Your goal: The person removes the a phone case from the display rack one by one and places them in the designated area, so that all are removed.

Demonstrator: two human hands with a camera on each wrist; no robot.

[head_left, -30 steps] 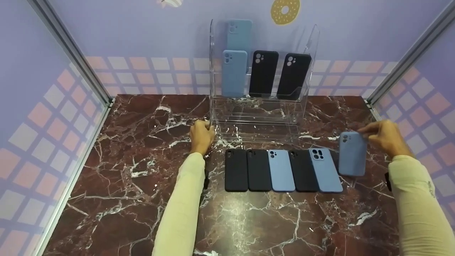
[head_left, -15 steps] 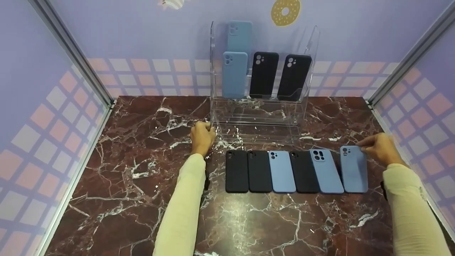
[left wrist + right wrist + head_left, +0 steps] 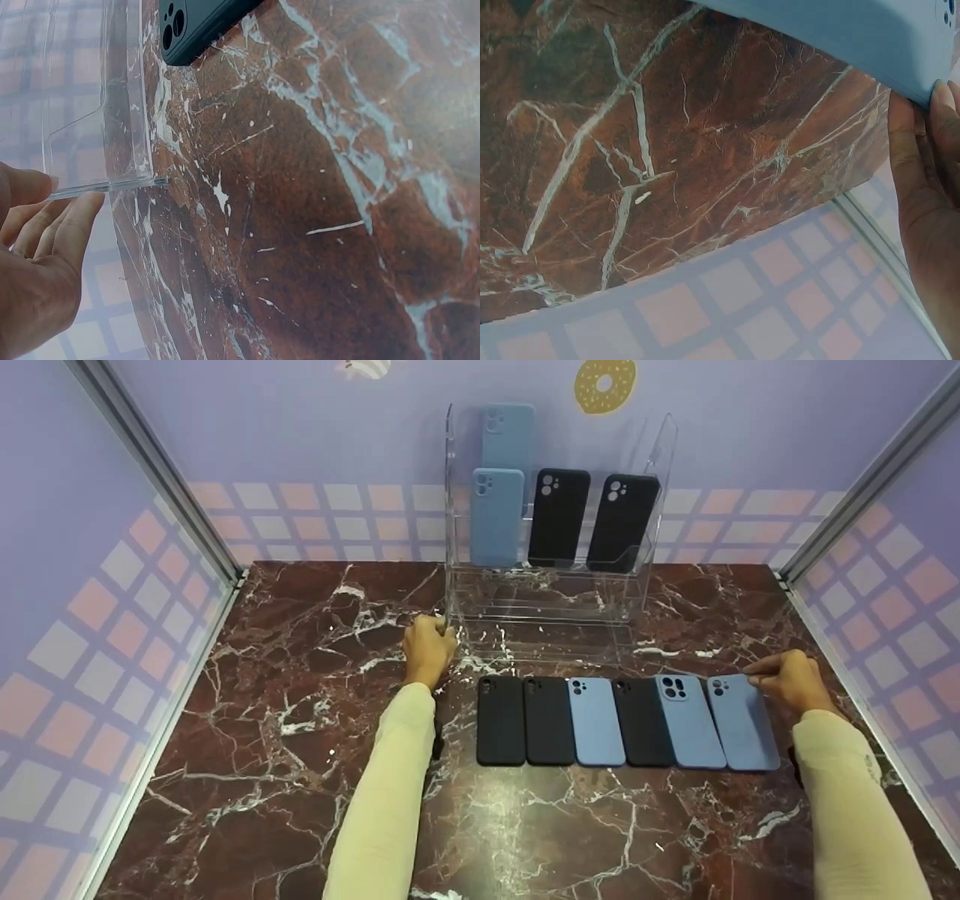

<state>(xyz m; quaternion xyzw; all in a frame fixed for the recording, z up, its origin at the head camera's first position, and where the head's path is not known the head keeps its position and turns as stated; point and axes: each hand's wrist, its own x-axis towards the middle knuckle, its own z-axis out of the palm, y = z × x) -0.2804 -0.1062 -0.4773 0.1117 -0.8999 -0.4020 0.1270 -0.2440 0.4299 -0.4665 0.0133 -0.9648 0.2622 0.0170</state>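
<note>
My right hand (image 3: 796, 682) pinches the upper right corner of a blue phone case (image 3: 742, 724), the rightmost in a row on the table. In the right wrist view thumb and fingers hold the edge of that blue phone case (image 3: 840, 37). Left of it lies another blue phone case (image 3: 694, 727), then a black one (image 3: 645, 724), a blue one (image 3: 598, 724) and two black ones (image 3: 549, 724). My left hand (image 3: 429, 649) grips the left side panel of a clear acrylic display stand (image 3: 540, 613); the left wrist view shows thumb and fingers on either side of the panel edge (image 3: 109, 186).
On the stand's upper tiers lean two blue phone cases (image 3: 496, 521), one behind the other, and two black phone cases (image 3: 559, 521). The stand's lower tiers are transparent. Printed wall panels (image 3: 337, 457) enclose the marbled table (image 3: 315, 802) at the back and both sides.
My right hand has lowered the blue phone case and shifted it left, into line with the row, its lower edge beside the neighbouring blue case. The left hand stays on the stand.
</note>
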